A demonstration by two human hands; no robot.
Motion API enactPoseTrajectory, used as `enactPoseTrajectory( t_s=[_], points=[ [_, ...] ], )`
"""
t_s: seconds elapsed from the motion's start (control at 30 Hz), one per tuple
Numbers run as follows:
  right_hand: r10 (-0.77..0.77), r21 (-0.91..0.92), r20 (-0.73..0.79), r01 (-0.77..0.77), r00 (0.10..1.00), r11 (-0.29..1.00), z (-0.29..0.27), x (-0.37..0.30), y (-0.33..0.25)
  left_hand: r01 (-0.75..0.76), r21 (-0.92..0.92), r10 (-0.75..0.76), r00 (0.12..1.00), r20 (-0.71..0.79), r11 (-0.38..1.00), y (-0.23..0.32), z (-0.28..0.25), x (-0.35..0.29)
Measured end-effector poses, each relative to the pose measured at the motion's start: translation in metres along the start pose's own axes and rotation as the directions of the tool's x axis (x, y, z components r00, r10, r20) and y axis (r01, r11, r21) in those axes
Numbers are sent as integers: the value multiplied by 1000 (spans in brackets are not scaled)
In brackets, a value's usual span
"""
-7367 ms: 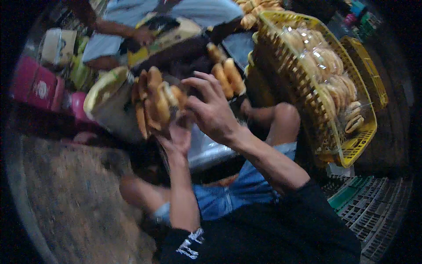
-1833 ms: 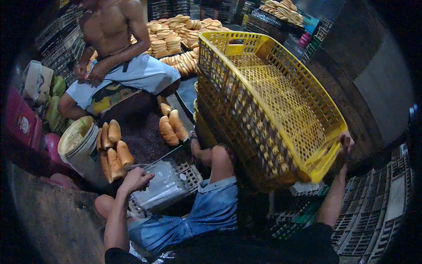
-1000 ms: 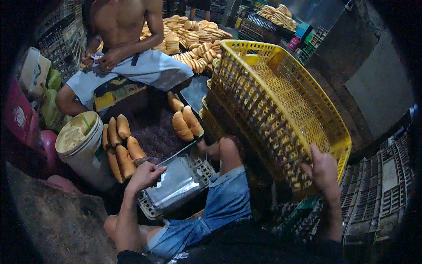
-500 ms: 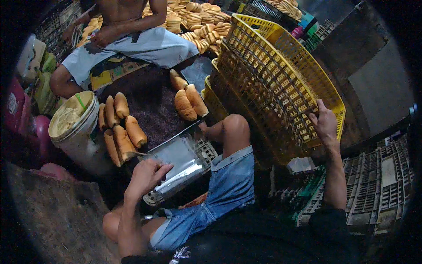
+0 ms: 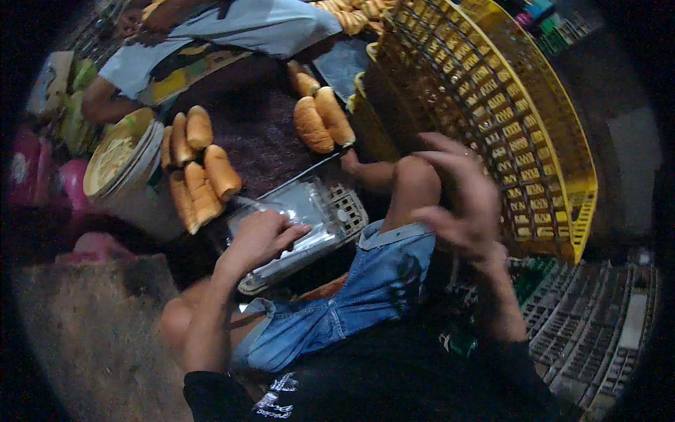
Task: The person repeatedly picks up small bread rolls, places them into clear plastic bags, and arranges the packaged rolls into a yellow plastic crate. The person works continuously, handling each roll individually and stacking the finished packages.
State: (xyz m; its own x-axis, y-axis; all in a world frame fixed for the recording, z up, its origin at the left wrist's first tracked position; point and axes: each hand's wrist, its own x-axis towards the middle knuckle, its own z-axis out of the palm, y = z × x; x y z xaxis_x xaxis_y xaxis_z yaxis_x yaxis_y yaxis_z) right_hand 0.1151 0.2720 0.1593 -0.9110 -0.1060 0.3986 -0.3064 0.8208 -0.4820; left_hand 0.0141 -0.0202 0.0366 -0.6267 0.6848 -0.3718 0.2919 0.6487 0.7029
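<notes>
My left hand is closed over the near left side of a shiny metal tray. Its fingers are curled; a thin pale strip shows beside them, but what they hold cannot be made out. Blurred by motion, my right hand hangs above my bent knee, fingers apart and holding nothing. Several long brown bread rolls lie left of a dark granular bed. Three more bread rolls rest at its right edge.
Yellow plastic crates stand tilted at the right. A bucket of cream-coloured paste is at the left. Another person's legs are across from me, with piled bread behind. Grey crates lie at lower right.
My right hand has let go of the yellow crate's edge and moved left toward my knee. My left hand stays over the tray. The whole view has shifted.
</notes>
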Motion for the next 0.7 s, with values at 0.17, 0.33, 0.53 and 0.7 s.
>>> enactPoseTrajectory(
  t_s=[0.17,0.33,0.53,0.7],
  points=[
    [-172,473,335,-8,927,881,169,29,-11,10,106,48,844,-533,994,-1,26,-14],
    [209,862,243,-309,947,402,196,29,-5,98,-919,-482,870,-108,382,-21,50,-18],
    [507,820,527,-565,682,-91,172,-8,26,-509,-810,-464,666,-584,290,-21,49,14],
    [499,864,401,-499,768,74,184,-19,7,-502,-823,-543,627,-558,266,-27,32,3]
  ],
)
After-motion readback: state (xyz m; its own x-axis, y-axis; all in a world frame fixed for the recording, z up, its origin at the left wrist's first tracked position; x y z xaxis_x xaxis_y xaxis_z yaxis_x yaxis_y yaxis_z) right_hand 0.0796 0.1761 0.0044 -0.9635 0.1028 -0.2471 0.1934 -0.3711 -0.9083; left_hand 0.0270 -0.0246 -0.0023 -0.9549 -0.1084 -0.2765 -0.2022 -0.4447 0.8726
